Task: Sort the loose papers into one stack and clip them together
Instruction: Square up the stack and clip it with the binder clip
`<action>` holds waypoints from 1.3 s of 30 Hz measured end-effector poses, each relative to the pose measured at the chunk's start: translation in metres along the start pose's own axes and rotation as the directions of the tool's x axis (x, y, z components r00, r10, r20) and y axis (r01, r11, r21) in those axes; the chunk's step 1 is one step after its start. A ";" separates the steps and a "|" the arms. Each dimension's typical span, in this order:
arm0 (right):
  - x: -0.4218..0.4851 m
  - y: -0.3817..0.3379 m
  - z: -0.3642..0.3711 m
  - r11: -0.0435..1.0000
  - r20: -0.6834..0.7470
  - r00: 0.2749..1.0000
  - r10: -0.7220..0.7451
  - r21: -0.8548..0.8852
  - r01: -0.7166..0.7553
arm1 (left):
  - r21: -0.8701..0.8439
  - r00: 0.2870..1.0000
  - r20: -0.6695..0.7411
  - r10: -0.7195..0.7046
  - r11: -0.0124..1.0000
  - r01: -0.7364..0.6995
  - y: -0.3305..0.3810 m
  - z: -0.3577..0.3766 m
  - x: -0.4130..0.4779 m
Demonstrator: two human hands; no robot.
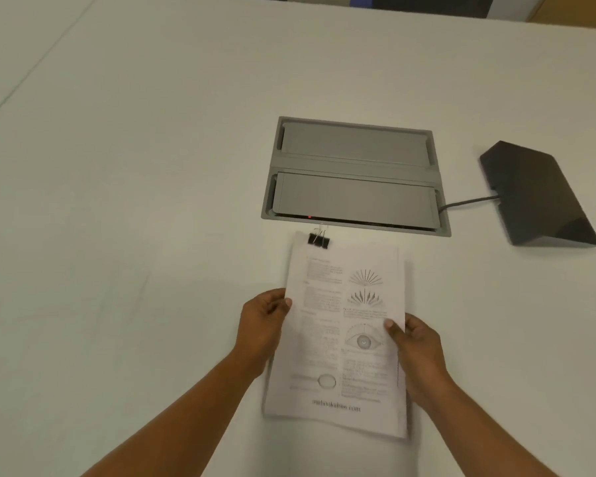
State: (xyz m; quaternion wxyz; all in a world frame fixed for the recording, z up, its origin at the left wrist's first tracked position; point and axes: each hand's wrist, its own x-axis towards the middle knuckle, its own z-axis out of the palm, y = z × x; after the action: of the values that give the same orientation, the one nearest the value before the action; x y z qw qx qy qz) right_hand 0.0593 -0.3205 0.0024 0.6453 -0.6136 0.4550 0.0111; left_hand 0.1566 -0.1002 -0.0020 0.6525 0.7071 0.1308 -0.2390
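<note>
Papers [341,339] sit gathered in one stack, held at the middle of the white desk [117,201] just in front of the person. A black binder clip [319,239] grips the stack's far left corner, its wire handles standing up. The top sheet shows printed text in columns, with diagrams of radiating lines, an eye and an oval; the print is too blurred to read apart from a web address at the bottom. Sheets underneath show slightly offset along the right and near edges.

The left hand [264,321] is closed on the stack's left edge, thumb on top. The right hand [417,349] is closed on the right edge in like manner, thumb pressed on the page near the eye drawing.

Just beyond the clip, a grey recessed cable box [355,173] with two closed flaps is set into the desk. A grey cable [468,202] runs from its right side to a black wedge-shaped device [537,191] well to the right.
</note>
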 end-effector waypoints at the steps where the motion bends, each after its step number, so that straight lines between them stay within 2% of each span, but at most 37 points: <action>1: 0.003 -0.005 0.001 1.000 -0.007 1.000 -0.002 -0.028 0.002 | 0.106 0.999 -0.027 0.018 0.994 -0.015 0.000 0.000 0.000; 3: 0.010 -0.012 0.000 0.979 -0.025 0.998 -0.065 -0.196 0.059 | 0.314 0.996 -0.079 0.047 0.949 -0.020 0.001 0.000 0.001; 5: 0.016 -0.016 -0.003 0.886 -0.034 0.983 -0.178 -0.440 0.145 | 0.427 0.992 -0.112 0.061 0.904 -0.007 0.002 0.001 0.002; 7: 0.019 -0.017 -0.008 0.818 -0.049 0.964 -0.263 -0.541 0.196 | 0.512 0.987 -0.126 0.096 0.859 -0.019 0.004 0.003 0.000; 10: 0.023 -0.016 -0.012 0.796 -0.057 0.946 -0.320 -0.558 0.236 | 0.557 0.982 -0.151 0.112 0.830 -0.009 0.002 0.002 -0.002; 13: 0.026 -0.013 -0.015 0.755 0.002 0.930 -0.367 -0.584 0.299 | 0.576 0.985 -0.146 0.096 0.818 0.005 -0.002 0.001 -0.004; 20: 0.026 -0.014 -0.021 0.760 0.112 0.914 -0.391 -0.521 0.389 | 0.578 0.984 -0.134 0.115 0.816 -0.017 -0.003 -0.004 -0.007; 23: 0.025 -0.012 -0.022 0.732 0.129 0.910 -0.395 -0.554 0.397 | 0.603 0.983 -0.089 0.162 0.794 -0.076 -0.005 -0.004 -0.009; 25: 0.021 -0.003 -0.023 0.611 0.160 0.871 -0.465 -0.654 0.446 | 0.678 0.968 -0.026 0.251 0.716 -0.168 -0.010 -0.003 -0.015; 27: 0.015 0.006 -0.022 0.396 0.255 0.809 -0.530 -0.769 0.502 | 0.779 0.917 0.079 0.390 0.549 -0.301 -0.017 -0.001 -0.022; 28: 0.012 0.010 -0.021 0.294 0.311 0.787 -0.533 -0.804 0.517 | 0.817 0.900 0.137 0.414 0.466 -0.339 -0.020 0.001 -0.026; 31: 0.007 0.023 -0.016 0.110 0.455 0.767 -0.453 -0.825 0.554 | 0.878 0.903 0.304 0.302 0.278 -0.389 -0.032 0.005 -0.030; 33: 0.006 0.030 -0.013 0.085 0.483 0.786 -0.387 -0.830 0.551 | 0.896 0.908 0.350 0.229 0.200 -0.396 -0.042 0.005 -0.030; 36: 0.006 0.032 -0.011 0.091 0.480 0.805 -0.348 -0.838 0.538 | 0.910 0.909 0.357 0.217 0.137 -0.391 -0.048 0.004 -0.030; 39: 0.002 0.020 -0.010 0.181 0.481 0.820 -0.310 -0.817 0.547 | 0.916 0.900 0.375 0.220 0.063 -0.397 -0.043 0.006 -0.029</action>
State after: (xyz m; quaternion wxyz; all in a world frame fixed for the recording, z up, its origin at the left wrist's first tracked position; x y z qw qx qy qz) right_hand 0.0436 -0.3246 -0.0129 0.1888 -0.9649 0.1008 0.1519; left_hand 0.1093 -0.0971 -0.0241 0.0733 0.9493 -0.2553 -0.1678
